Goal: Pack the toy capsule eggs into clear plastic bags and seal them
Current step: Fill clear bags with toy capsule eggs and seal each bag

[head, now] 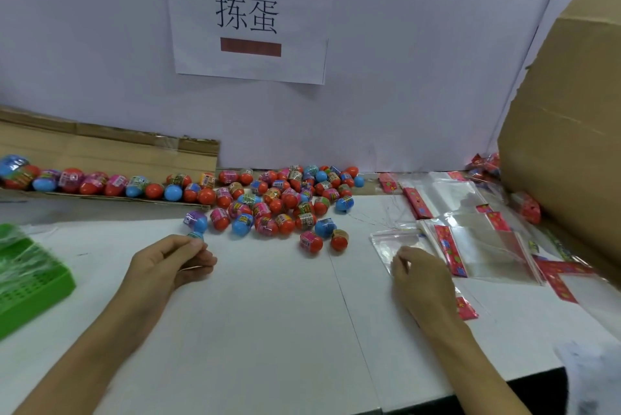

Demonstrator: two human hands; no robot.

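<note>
Pinching a small egg (196, 235) at the near edge of the egg pile (275, 203), the left hand (171, 260) curls round it while the right hand (415, 271) grips a clear bag (395, 240). Slippery film could stay shut, and the egg might roll off.

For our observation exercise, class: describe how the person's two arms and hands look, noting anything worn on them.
Both forearms are bare, with no sleeves in view. The left hand and right hand wear no gloves. No ring, watch or bracelet shows on the fingers or wrists, and no markings are visible.

Packing workstation: cardboard cartons (568, 119), taped paper sign (248, 16).
</note>
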